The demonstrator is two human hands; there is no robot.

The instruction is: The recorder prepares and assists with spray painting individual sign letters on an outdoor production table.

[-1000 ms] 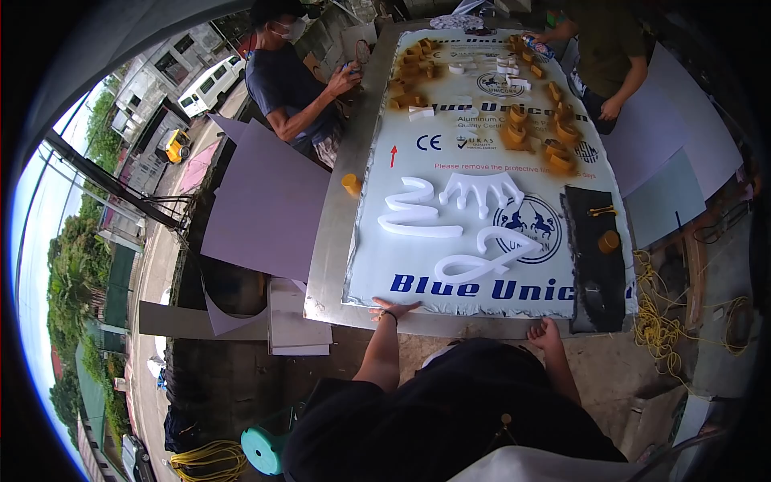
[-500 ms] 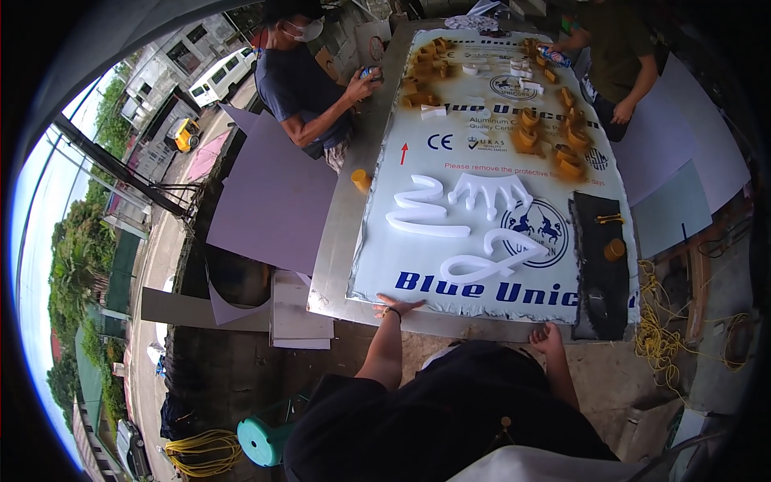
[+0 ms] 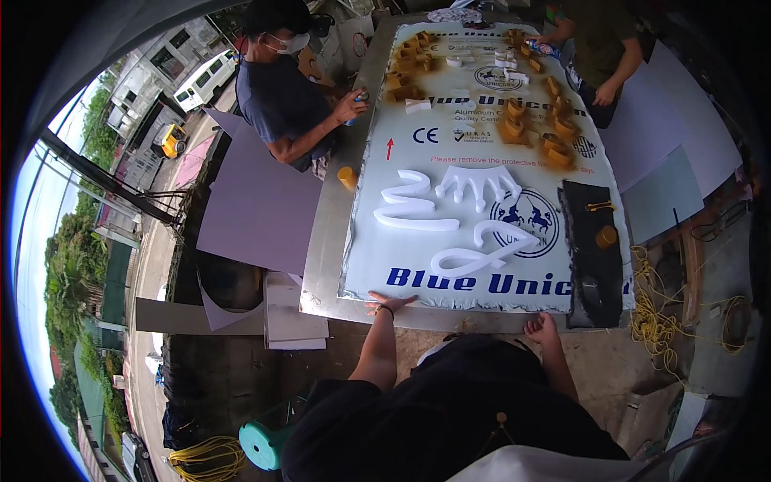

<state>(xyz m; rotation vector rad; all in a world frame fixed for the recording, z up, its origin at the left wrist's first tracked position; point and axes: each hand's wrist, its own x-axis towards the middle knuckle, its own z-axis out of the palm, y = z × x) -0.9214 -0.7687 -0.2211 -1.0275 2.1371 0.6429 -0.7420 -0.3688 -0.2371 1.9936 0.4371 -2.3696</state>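
My left hand (image 3: 391, 303) rests with its fingers spread on the near edge of a printed white sheet (image 3: 369, 261) that covers the table. Farther right, my right hand (image 3: 540, 326) is curled into a fist beside the same edge, with nothing visible in it. Beyond my hands lie white cut-out pieces: a wavy letter shape (image 3: 415, 221), a crown shape (image 3: 474, 178) and a looped shape (image 3: 458, 265). A black strip (image 3: 590, 273) to the right carries a round gold-coloured piece (image 3: 606, 236) and a small yellow piece (image 3: 600, 206).
At the far left a masked person holds a spray can (image 3: 353, 112); another person at the far right holds a second can (image 3: 544, 49). Several gold-sprayed pieces (image 3: 556, 150) stand on the sheet's far half. Yellow cord (image 3: 654, 329) hangs at right; a teal stool (image 3: 260, 446) stands lower left.
The person at left has lowered the spray can and bent toward the table. The whole view has shifted slightly. My hands keep their places at the table edge.
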